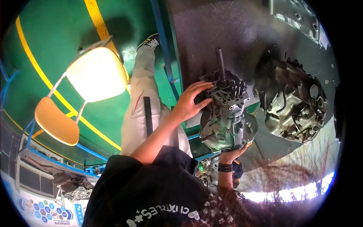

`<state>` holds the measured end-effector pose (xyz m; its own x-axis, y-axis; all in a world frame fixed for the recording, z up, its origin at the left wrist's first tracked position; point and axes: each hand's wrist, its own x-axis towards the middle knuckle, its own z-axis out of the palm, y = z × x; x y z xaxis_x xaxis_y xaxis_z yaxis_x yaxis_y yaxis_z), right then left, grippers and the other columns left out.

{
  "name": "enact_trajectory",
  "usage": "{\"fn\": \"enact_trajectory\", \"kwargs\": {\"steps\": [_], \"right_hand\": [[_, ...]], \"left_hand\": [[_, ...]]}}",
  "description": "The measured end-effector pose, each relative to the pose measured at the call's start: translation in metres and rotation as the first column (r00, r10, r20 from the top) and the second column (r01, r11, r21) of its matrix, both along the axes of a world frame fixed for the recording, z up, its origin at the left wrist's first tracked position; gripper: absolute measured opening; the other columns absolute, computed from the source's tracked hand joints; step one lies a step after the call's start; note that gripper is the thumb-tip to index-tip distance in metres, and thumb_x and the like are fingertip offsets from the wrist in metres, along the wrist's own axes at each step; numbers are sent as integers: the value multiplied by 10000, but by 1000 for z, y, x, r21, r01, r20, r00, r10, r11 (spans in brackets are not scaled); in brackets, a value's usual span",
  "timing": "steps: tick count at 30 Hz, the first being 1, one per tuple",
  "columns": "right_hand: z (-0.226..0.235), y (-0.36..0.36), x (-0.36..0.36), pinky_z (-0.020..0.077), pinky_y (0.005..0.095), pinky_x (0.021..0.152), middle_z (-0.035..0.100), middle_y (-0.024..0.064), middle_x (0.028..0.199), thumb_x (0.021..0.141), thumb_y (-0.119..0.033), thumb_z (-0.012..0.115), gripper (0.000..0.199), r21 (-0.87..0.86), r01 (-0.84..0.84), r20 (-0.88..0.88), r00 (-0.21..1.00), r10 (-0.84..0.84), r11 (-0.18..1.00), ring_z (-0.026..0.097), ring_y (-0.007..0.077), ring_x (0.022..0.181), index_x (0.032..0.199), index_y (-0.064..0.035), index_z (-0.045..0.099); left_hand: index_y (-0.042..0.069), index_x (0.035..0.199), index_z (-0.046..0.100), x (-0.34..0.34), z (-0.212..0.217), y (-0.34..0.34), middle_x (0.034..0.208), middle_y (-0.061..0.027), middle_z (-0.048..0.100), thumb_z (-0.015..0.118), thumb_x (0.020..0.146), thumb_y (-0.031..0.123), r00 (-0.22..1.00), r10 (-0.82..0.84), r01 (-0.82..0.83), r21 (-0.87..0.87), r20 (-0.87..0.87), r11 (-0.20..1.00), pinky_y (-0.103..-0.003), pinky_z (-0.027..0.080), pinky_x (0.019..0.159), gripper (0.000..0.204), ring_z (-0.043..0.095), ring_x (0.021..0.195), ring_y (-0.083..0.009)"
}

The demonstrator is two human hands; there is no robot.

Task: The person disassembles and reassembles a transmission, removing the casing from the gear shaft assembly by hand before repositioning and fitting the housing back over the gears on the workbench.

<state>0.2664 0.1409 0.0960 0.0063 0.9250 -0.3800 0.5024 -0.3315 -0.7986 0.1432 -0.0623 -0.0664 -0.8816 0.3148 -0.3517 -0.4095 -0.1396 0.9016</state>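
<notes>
A metal gearbox (227,128) with a bell-shaped housing stands at the table's edge, a splined shaft (220,64) rising from its top. My left hand (193,99) reaches its left side. The fingers are stretched apart, with fingertips and thumb at the upper part of the casing and a gap between them. At the near lower edge of the housing, my right hand (233,153), with dark beads at the wrist, is curled against the gearbox. Part of the right hand's fingers is hidden behind the housing.
A second gearbox (293,102) lies on the dark table (204,30) to the right, and a silver metal casting (298,17) is at the far right. A chair (98,73) stands on the green floor to the left. A blue frame post (162,38) runs along the table's left side.
</notes>
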Motion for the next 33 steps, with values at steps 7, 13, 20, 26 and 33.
{"fn": "enact_trajectory", "kwargs": {"steps": [7,13,20,26,33], "right_hand": [[-1,23,29,356,427,1103,448,108,1456,960,-551,458,688,-74,-122,-39,992,119,990,445,292,1320,1452,-73,396],[1,30,43,371,435,1090,533,115,1385,939,-552,479,671,-36,-68,-48,997,66,997,510,324,1245,1386,-53,486],[8,-3,31,325,432,1138,452,102,1466,924,-567,529,721,93,-100,128,988,87,991,449,308,1321,1449,-87,416],[12,28,84,389,494,1103,243,130,1534,943,-520,541,751,248,-654,707,626,328,714,405,349,1328,1508,-124,243],[25,31,87,424,520,1075,313,187,1445,962,-499,521,653,247,-430,460,841,285,868,456,352,1260,1420,-91,296]], "left_hand": [[132,1295,597,7,21,13,1284,-37,596,753,825,252,936,-2,-69,-189,-351,980,-452,366,1109,510,496,1270,-257],[113,1230,628,11,30,23,1157,-41,616,757,807,191,934,32,-128,-252,-355,959,-419,440,1006,449,547,1128,-259],[93,1167,649,11,29,23,1098,-50,633,767,779,101,944,84,-163,-228,-320,960,-411,479,951,406,593,1051,-275],[90,1143,657,11,31,28,1102,-57,639,779,750,69,948,125,-198,-231,-294,953,-416,492,935,412,601,1058,-279],[72,1127,669,8,37,25,1115,-53,658,790,724,55,941,98,-196,-285,-323,938,-396,512,901,420,619,1038,-270]]}}
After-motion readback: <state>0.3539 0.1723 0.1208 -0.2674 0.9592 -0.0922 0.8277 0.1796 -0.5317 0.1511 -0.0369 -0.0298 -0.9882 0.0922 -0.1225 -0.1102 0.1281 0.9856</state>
